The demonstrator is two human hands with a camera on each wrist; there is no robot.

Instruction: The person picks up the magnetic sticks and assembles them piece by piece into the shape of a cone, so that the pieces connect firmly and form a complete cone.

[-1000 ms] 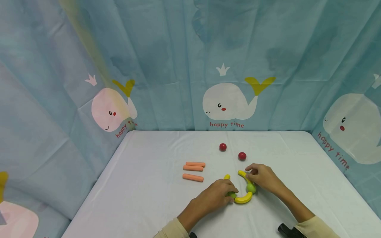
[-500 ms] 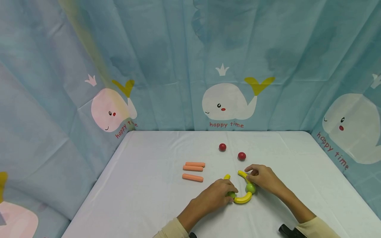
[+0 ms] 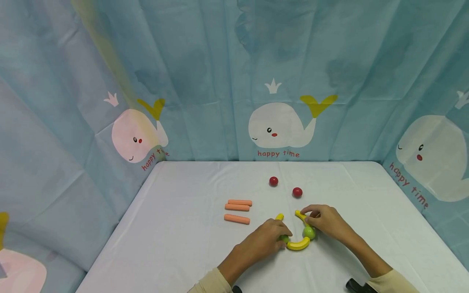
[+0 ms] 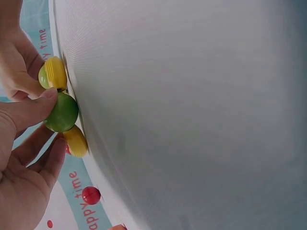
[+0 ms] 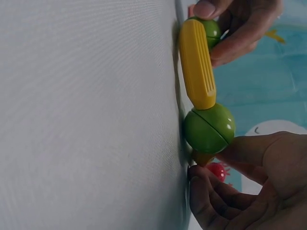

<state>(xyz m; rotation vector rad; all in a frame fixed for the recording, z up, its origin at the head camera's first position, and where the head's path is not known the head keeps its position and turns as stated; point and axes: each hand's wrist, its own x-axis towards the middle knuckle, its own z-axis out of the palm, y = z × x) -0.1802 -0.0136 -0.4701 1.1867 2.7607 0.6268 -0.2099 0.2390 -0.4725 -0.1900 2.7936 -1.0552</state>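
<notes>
Our left hand and right hand sit low at the white worktop, each pinching: the right hand on the right toy banana, the left hand on the left green ball. The front toy banana curves between the two sides; the left toy banana shows only its tip past our left hand. Tugging on the right side could break our curve, since the pieces look merely laid end to end. The right green ball, round and apparently ungripped, might then roll away.
</notes>
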